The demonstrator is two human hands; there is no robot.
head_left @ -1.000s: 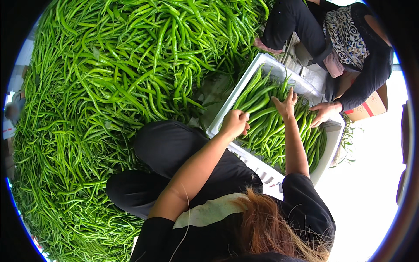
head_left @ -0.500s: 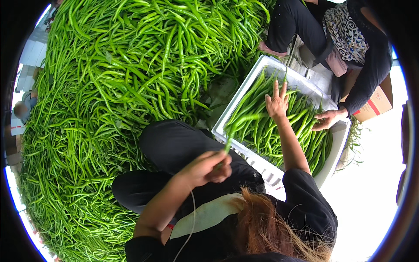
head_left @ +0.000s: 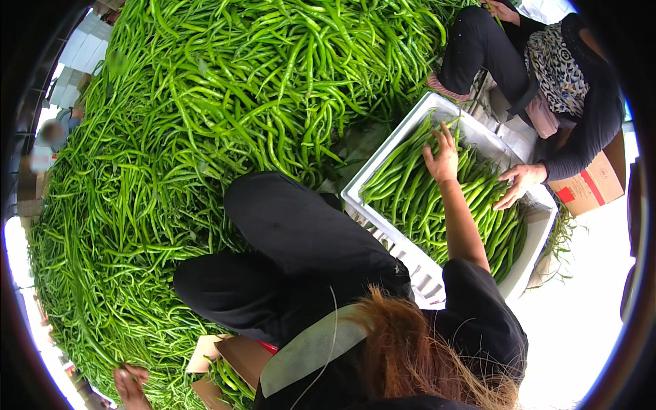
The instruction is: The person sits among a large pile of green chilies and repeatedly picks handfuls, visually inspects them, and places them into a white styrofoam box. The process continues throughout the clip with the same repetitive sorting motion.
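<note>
My right hand [head_left: 442,158] lies on long green chili peppers [head_left: 427,198] laid side by side in a white crate [head_left: 384,158], its fingers apart and gripping nothing. At the lower left rim, my left hand [head_left: 131,384] is stretched out over the pepper heap with its fingers curled. A thin green chili pepper [head_left: 101,351], smeared by motion, runs up from those fingertips. Across the crate, a co-worker's hand [head_left: 521,183] touches the peppers near the right wall.
A large heap of green chili peppers [head_left: 205,123] fills the left and far side. An open cardboard box [head_left: 242,357] with some peppers is beside my folded legs [head_left: 287,232]. The co-worker sits at the far right, near another cardboard box [head_left: 593,183].
My left hand has swung from beside the crate to the far lower left. My right hand shifted slightly on the peppers. The cardboard box by my legs has come into view.
</note>
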